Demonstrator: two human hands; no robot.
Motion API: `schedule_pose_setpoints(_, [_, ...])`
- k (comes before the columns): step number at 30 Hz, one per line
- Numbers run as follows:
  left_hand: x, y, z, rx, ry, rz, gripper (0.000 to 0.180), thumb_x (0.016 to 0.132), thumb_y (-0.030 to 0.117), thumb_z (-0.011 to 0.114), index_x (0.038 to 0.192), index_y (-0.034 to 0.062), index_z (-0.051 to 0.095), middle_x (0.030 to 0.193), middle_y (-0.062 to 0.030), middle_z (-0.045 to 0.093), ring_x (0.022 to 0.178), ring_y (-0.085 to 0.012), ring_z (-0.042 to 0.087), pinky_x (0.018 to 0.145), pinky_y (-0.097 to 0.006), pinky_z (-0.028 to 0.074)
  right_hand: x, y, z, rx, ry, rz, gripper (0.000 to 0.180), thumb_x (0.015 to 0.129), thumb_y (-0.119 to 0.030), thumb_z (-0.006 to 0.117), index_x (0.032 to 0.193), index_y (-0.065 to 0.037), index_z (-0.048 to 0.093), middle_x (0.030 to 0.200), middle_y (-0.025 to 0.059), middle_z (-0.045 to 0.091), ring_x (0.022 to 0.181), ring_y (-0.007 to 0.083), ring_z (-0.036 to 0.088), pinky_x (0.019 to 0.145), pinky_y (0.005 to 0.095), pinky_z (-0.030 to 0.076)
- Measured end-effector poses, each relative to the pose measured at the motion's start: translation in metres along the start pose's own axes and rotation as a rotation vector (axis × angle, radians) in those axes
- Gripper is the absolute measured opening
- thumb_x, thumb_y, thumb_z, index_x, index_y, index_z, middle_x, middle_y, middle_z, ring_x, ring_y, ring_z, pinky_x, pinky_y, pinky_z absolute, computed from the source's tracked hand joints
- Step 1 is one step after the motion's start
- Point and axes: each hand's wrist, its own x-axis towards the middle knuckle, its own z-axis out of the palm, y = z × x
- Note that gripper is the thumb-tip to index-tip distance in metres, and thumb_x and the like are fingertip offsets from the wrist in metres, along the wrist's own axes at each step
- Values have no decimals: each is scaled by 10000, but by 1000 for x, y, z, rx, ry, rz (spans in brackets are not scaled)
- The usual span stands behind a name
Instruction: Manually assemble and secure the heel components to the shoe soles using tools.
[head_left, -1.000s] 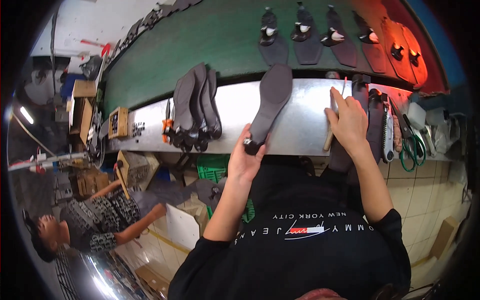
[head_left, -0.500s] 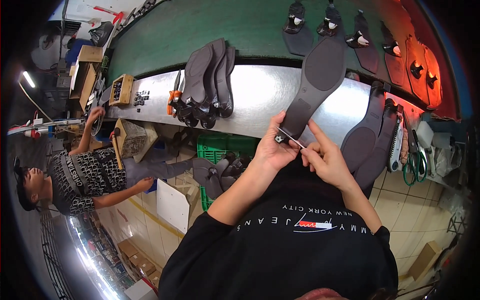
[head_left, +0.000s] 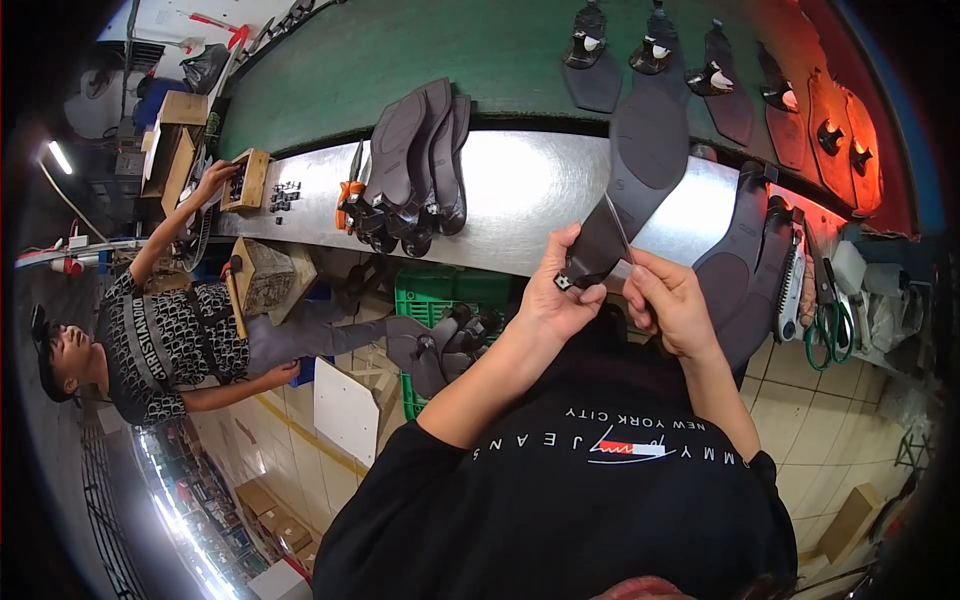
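Note:
A dark grey shoe sole [head_left: 648,140] slants up over the steel ledge, its narrow heel end toward me. My left hand [head_left: 558,302] grips that heel end from below, next to a small black-and-white piece [head_left: 563,281] at the tip. A thin, pointed metal tool [head_left: 619,226] sticks up from my right hand [head_left: 670,302], whose fingers pinch its lower end. The tool lies against the sole near the heel; its exact kind is not clear. More grey soles [head_left: 722,275] rest to the right of my right hand.
Stacked soles [head_left: 405,150], orange-handled pliers [head_left: 348,205] and small black pieces [head_left: 284,195] lie on the steel ledge [head_left: 520,190]. A green belt [head_left: 480,65] carries soles with straps. Green-handled scissors [head_left: 830,325] hang right. A co-worker's hand [head_left: 215,180] touches a wooden box [head_left: 255,190].
My right hand has shifted right, and the tool now points upward along the sole instead of across its heel tip. The heel end has tilted. The co-worker's hand has moved to the wooden box.

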Motion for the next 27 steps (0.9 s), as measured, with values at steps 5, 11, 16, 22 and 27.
schedule_pose_setpoints(5, [-2,3,12,402,-2,579,475,971,460,498,831,28,635,700,-24,619,513,-64,509,462,-217,400,-12,-12,16,-147,-135,109,553,966,-149,510,1462,-50,287,647,12,539,478,60,469,397,183,327])
schedule_pose_setpoints(11, [5,-1,10,579,38,850,631,967,536,441,648,17,603,625,-63,625,557,-94,552,556,-236,451,-14,-4,27,-35,-129,134,578,957,-168,535,1464,-75,274,627,8,492,471,67,448,399,186,307])
schedule_pose_setpoints(16, [-4,-1,18,633,23,859,663,980,562,362,648,25,564,592,-63,586,523,-114,536,515,-235,426,-9,-10,13,336,-154,149,346,968,-183,513,1208,66,513,603,10,454,439,66,401,359,192,279])
schedule_pose_setpoints(22, [-7,9,13,556,68,841,823,948,669,205,641,6,583,602,-78,613,538,-121,561,550,-228,452,-20,-21,18,-163,-134,143,208,958,-132,510,1085,-1,609,642,40,581,502,98,537,427,210,401])
schedule_pose_setpoints(27, [-16,9,21,597,43,770,893,907,730,112,627,17,572,568,-70,588,494,-120,531,517,-207,441,-13,-3,28,-943,85,-633,133,848,12,601,977,21,635,753,143,635,624,252,633,554,343,478])
